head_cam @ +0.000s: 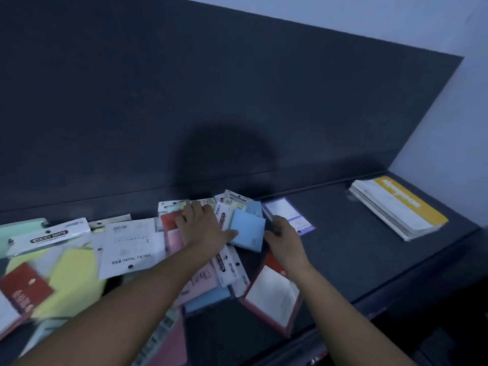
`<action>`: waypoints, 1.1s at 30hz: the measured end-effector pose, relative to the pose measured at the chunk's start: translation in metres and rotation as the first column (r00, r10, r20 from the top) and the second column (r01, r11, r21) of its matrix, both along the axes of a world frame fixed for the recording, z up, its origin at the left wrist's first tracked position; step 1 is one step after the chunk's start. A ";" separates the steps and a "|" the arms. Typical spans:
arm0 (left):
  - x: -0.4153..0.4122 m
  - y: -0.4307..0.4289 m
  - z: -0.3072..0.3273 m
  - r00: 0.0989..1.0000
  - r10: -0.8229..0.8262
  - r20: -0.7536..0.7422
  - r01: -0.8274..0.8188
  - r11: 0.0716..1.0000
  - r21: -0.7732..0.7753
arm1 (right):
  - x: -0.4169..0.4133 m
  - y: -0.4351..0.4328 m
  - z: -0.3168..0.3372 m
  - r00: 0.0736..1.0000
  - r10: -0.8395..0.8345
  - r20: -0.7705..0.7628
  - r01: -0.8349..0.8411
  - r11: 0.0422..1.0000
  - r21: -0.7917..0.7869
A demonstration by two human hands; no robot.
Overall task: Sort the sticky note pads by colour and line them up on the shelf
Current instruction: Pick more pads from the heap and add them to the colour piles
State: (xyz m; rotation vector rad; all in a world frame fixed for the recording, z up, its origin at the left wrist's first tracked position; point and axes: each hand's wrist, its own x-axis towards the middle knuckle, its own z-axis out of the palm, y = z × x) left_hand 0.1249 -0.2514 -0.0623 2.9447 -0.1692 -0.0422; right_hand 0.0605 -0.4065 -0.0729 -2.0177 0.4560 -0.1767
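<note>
Sticky note pads [132,247] lie jumbled on the dark shelf [356,247] from 6 to 9 o'clock; left hand [203,228] rests flat on them, fingers spread; right hand [284,241], fingers curled, meets the blue pad [247,229] at centre, grip unclear; booklet stack [398,207] at 2 o'clock.

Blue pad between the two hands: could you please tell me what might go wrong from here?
The blue pad lies tilted on overlapping packs under the left hand; pulling it out may scatter them. The red-edged pack sits near the front edge of the shelf, beneath the right forearm, so it could be knocked off. In this dim light, pale colours may get mis-sorted.
</note>
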 end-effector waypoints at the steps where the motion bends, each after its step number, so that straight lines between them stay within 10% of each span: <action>1: 0.002 0.000 0.000 1.000 0.004 -0.012 -0.005 1.000 -0.022 | 0.007 -0.003 -0.001 1.000 0.006 0.003 -0.006 1.000 0.011; 7: 0.010 0.002 0.006 0.995 0.028 -0.098 -0.043 0.987 -0.157 | 0.042 -0.004 -0.006 0.998 -0.041 -0.055 0.049 0.984 0.169; 10: 0.005 0.004 0.008 0.997 0.012 -0.073 -0.044 0.888 -0.458 | 0.054 -0.006 -0.006 0.994 -0.082 -0.069 0.091 0.985 0.148; 16: -0.005 0.013 0.024 0.997 0.008 -0.080 -0.079 0.302 -0.950 | 0.080 -0.007 -0.003 0.987 -0.022 -0.161 0.014 0.999 -0.051; 22: -0.005 0.031 0.036 0.939 0.200 -0.281 -0.214 -0.302 -0.929 | 0.091 0.000 -0.012 0.992 -0.010 -0.124 0.017 0.998 0.057; 26: -0.004 0.042 0.026 0.847 0.427 -0.318 -0.272 -0.167 -0.948 | 0.086 0.005 -0.005 0.995 -0.077 -0.064 0.099 0.849 0.519; 33: -0.013 0.066 0.025 0.799 0.166 -0.578 -0.540 -0.226 -0.811 | 0.062 0.013 0.018 0.884 -0.383 0.269 0.208 0.837 0.506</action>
